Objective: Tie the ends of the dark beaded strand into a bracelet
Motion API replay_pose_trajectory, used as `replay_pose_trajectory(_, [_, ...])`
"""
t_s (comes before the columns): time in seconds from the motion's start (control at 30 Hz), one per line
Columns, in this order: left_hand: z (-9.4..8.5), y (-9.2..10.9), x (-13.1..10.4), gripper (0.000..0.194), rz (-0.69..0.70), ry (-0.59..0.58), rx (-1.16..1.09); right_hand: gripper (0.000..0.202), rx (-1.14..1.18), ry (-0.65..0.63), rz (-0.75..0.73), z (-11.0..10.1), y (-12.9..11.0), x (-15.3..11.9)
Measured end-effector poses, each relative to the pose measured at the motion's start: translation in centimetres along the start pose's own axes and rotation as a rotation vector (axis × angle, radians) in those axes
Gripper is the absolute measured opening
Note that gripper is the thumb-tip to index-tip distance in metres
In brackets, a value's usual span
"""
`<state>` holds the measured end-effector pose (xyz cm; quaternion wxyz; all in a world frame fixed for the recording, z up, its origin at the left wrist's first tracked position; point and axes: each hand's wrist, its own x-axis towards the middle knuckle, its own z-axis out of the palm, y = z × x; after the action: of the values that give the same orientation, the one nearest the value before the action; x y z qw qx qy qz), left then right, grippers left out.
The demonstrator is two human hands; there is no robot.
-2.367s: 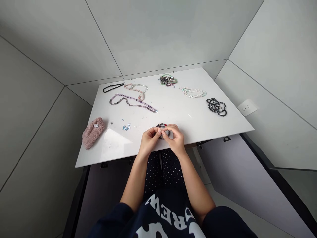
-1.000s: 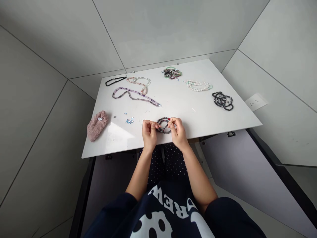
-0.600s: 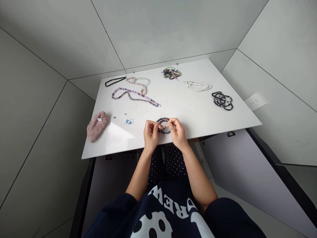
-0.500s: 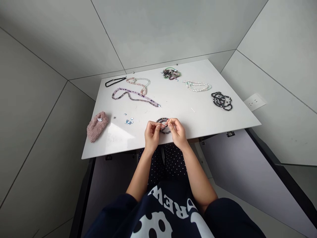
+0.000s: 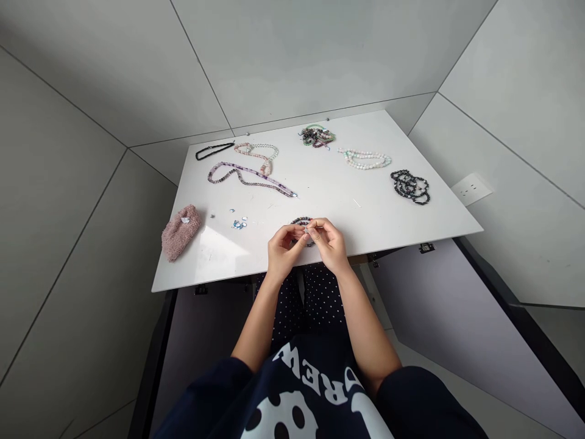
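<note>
My left hand (image 5: 284,249) and my right hand (image 5: 329,245) meet at their fingertips over the near edge of the white table. Both are pinched closed on something small and pale between them, too tiny to make out. Just beneath and behind the fingers lies a coiled strand of dark beads (image 5: 301,220), partly hidden by the hands. Whether the fingers also hold part of that strand is unclear. Left of my hands are several small blue-and-white scraps (image 5: 239,224).
A fuzzy pink pouch (image 5: 181,233) sits at the table's left. Purple bead strands (image 5: 251,172), pink and clear beads (image 5: 256,152) and a black strand (image 5: 214,150) lie behind. A mixed bead pile (image 5: 316,136), pale beads (image 5: 364,159) and black beads (image 5: 410,186) lie toward the right.
My left fingers have moved right, closing the gap to my right fingertips. The hands now cover more of the dark bead strand. The other beads lie as before.
</note>
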<state>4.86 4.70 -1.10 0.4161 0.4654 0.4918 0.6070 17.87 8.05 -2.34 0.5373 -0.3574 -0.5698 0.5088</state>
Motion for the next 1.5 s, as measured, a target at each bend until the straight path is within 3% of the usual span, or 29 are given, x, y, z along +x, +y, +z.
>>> replay_pose_trajectory(0.37, [-0.3,-0.1,0.2,0.016,-0.001,-0.018,0.04,0.018,-0.022,-0.001,-0.018,-0.1,0.0,0.2])
replay_pose_trajectory(0.5, [-0.4,0.1,0.3,0.015,0.066,-0.026,0.037,0.019,-0.142,-0.013,-0.053,0.0,0.1,0.3])
replay_pose_trajectory(0.7, [-0.4,-0.1,0.2,0.012,0.127,0.04,0.05,0.016,-0.268,-0.078,-0.132,0.1,0.1,0.5])
replay_pose_trajectory(1.03, [-0.3,-0.4,0.2,0.01,0.178,0.129,0.049,0.012,-0.318,-0.069,-0.203,0.3,0.5,0.5])
replay_pose_trajectory(1.2, [-0.6,-0.9,0.3,0.01,0.212,0.134,0.102,0.009,-0.265,-0.058,-0.145,0.2,-0.1,0.5])
replay_pose_trajectory(1.5, [-1.0,-0.9,0.5,0.008,0.089,-0.004,-0.079,0.017,-0.039,0.008,0.02,0.1,0.4,0.3])
